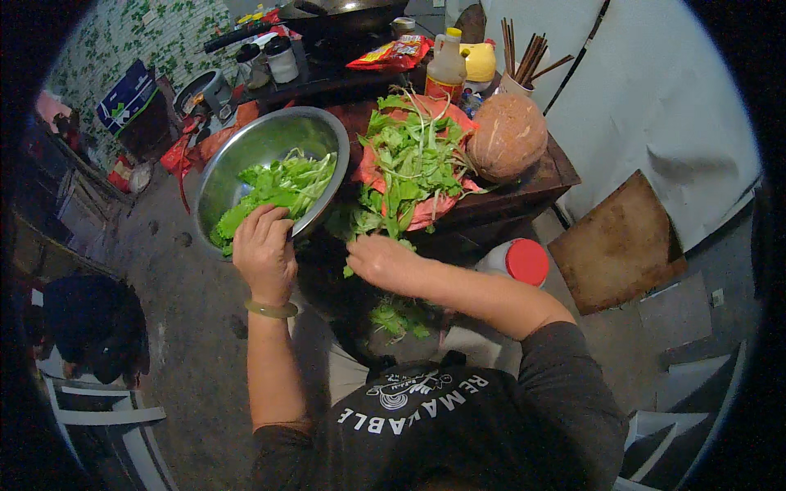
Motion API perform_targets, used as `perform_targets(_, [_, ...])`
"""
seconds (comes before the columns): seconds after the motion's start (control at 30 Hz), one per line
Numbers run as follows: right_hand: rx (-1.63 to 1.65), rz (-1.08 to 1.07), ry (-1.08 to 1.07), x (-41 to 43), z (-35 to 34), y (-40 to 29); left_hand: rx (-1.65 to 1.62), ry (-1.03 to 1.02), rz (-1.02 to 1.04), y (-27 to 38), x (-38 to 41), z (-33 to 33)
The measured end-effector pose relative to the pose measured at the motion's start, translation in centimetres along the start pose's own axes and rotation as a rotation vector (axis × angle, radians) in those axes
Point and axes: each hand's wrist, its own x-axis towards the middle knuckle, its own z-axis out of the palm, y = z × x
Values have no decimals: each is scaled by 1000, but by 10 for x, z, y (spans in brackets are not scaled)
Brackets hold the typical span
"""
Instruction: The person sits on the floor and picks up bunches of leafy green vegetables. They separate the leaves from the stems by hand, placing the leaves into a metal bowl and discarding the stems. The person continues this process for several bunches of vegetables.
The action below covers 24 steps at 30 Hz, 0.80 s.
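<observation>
A tilted stainless steel bowl holds a heap of bright leafy greens. My left hand, a bangle at its wrist, reaches over the near rim with curled fingers against the leaves. Whether it grips any is hidden. To the right, my right hand is closed around a leafy green, part of which shows below the fingers. Just beyond it, more greens with pale stems and roots lie piled on a red plastic bag on a dark wooden table.
A large orange-brown pumpkin, a bottle with a yellow cap and a holder of chopsticks stand behind the greens. A wok is at the back. Below my right forearm are a red-lidded jar and scattered green scraps.
</observation>
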Motion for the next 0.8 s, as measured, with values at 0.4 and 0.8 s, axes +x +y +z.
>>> perform_targets(0.4, [189,100,-196,-55,-21,-35,-3,41,36,1,18,10])
perform_targets(0.8, [-242,466,72,-21,-93,35,19,19,36,9,6,38])
